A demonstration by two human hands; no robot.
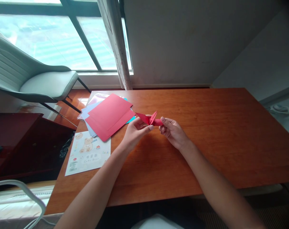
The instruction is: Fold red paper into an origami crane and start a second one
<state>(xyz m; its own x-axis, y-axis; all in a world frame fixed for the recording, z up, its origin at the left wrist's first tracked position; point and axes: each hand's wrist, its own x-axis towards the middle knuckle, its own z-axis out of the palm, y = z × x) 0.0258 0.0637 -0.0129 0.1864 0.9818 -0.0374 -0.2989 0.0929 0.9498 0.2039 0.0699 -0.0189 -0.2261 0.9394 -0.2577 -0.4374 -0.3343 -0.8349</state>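
A red folded-paper figure [150, 120] is held just above the wooden table, with pointed flaps rising from its middle and a flatter strip reaching right. My left hand [136, 131] pinches its left and lower part between thumb and fingers. On the other side, my right hand [172, 131] grips the end of the strip, thumb on top and fingers curled beneath. Left of my left hand lies a stack of red paper sheets [108, 116], over pale blue and other coloured sheets.
The wooden table [218, 133] stretches far to the right. A white sheet printed with bears [89, 152] lies near its left edge. Beyond that edge stand a pale chair [49, 84] and a dark red cabinet [15, 140]. A curtain [115, 41] hangs by the window.
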